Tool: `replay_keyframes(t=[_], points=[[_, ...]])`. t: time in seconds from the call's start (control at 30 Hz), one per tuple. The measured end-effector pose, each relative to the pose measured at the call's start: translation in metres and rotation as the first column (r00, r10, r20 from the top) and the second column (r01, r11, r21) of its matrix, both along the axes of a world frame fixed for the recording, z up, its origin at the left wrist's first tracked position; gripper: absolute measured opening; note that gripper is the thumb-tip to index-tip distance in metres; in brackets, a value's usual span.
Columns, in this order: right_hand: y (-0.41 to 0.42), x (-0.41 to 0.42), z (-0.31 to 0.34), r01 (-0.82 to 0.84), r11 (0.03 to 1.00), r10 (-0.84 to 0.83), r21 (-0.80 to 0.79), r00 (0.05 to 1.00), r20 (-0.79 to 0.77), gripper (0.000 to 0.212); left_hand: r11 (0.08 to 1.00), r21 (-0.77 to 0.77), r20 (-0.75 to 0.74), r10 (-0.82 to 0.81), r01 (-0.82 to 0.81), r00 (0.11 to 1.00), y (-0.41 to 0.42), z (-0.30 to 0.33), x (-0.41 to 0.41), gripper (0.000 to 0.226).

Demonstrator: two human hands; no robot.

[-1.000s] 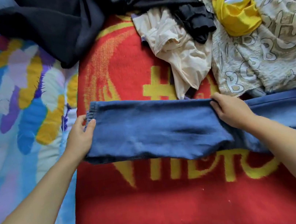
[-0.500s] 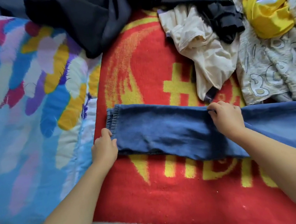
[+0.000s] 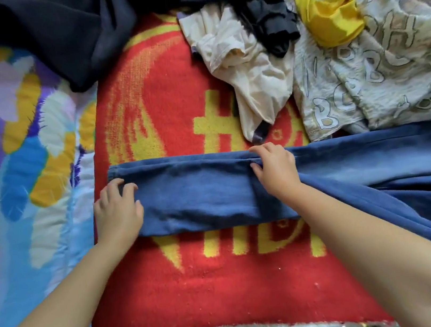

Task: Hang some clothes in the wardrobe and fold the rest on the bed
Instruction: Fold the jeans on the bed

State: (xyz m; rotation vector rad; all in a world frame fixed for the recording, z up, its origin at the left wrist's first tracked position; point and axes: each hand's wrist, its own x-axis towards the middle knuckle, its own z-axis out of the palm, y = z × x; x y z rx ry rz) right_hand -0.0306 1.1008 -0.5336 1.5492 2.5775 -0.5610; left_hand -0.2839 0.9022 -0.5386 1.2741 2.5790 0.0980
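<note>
Blue trousers [image 3: 202, 193] lie across the red blanket [image 3: 198, 278], roughly midway between the bed's near edge and the clothes heap at the far side; the rest runs off toward the right edge. Left hand [image 3: 117, 208] sits at the cuff end, fingers curled onto the fabric, looks like a pinch on the hem. Right hand [image 3: 275, 168] is on the far long edge mid-leg, fingers bent and gripping the seam.

Step looks like squaring the legs before a fold. Advice: pull both ends taut, line up seams, flatten the wrinkle near the right wrist, then fold the cuff toward the waistband. Keep clear of the beige shirt [image 3: 249, 79] just beyond.
</note>
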Motion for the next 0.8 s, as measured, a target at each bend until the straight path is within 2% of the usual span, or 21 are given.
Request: replay_keyframes(t=[0.13, 0.2, 0.3, 0.43, 0.5, 0.63, 0.73, 0.8], points=[[-0.005, 0.062, 0.027, 0.076, 0.997, -0.076, 0.0, 0.997, 0.03, 0.041, 0.967, 0.056, 0.005, -0.251, 0.25, 0.968, 0.052, 0.026, 0.06, 0.039], [-0.006, 0.107, 0.039, 0.089, 0.996, -0.09, 0.013, 0.994, 0.059, 0.042, 0.918, 0.1, 0.017, -0.387, 0.383, 0.922, 0.078, 0.04, 0.109, 0.043], [-0.012, 0.175, 0.05, 0.15, 0.989, -0.151, 0.015, 0.987, 0.063, 0.042, 0.813, 0.128, -0.005, -0.572, 0.568, 0.82, 0.102, 0.056, 0.183, 0.048], [-0.018, 0.283, 0.051, 0.2, 0.98, -0.195, -0.02, 0.97, 0.148, 0.05, 0.649, 0.157, -0.039, -0.749, 0.745, 0.661, 0.122, 0.06, 0.29, 0.054], [-0.022, 0.332, 0.047, 0.18, 0.982, -0.162, -0.063, 0.961, 0.224, 0.058, 0.606, 0.104, -0.052, -0.788, 0.788, 0.613, 0.128, 0.051, 0.331, 0.063], [-0.026, 0.436, 0.033, 0.139, 0.971, -0.042, -0.197, 0.902, 0.431, 0.082, 0.591, -0.096, -0.024, -0.806, 0.801, 0.592, 0.145, 0.02, 0.403, 0.076], [-0.022, 0.512, 0.03, 0.203, 0.952, -0.042, -0.229, 0.828, 0.559, 0.078, 0.609, -0.308, 0.025, -0.763, 0.731, 0.646, 0.156, 0.001, 0.426, 0.069], [-0.008, 0.561, 0.034, 0.208, 0.955, -0.032, -0.212, 0.781, 0.624, 0.069, 0.654, -0.29, 0.01, -0.728, 0.699, 0.685, 0.164, -0.005, 0.434, 0.067]])
